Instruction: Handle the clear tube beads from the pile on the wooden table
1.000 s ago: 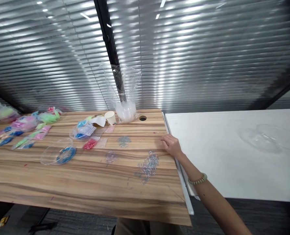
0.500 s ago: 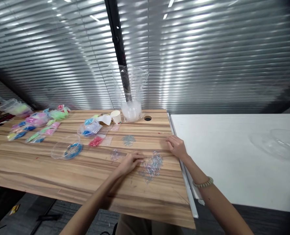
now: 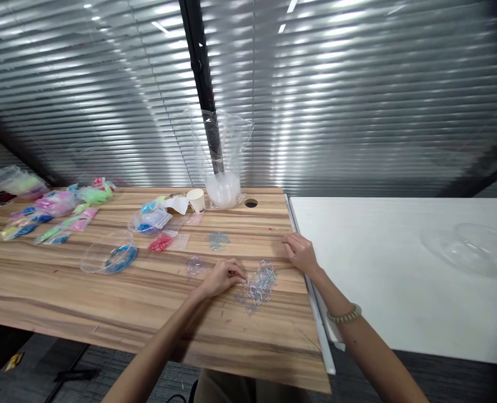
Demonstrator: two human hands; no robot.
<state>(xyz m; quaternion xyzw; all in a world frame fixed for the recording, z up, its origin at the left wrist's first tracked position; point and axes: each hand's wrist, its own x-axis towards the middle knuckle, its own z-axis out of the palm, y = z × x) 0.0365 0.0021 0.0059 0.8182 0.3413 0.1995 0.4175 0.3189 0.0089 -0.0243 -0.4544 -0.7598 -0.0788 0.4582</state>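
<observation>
Clear tube-like beads (image 3: 262,284) lie in a loose pile on the wooden table (image 3: 148,313). My left hand (image 3: 225,277) touches the left edge of this pile, its fingers closed together; anything between the fingertips is too small to make out. To the left of that hand is a small cluster of purplish clear pieces (image 3: 195,266). Behind it lies a bluish-grey cluster (image 3: 217,240). My right hand (image 3: 299,252) rests near the table's right edge with curled fingers, and whether it holds something is hidden.
Red beads (image 3: 160,242), a clear dish with blue beads (image 3: 121,258), a paper cup (image 3: 196,200) and a plastic-wrapped white bowl (image 3: 223,190) stand further back. Colourful bags (image 3: 57,202) lie far left. A white table (image 3: 374,268) adjoins on the right.
The fingers of my left hand have drawn together and dipped at the pile's left edge. My right hand has hardly moved. The whole view has shifted slightly.
</observation>
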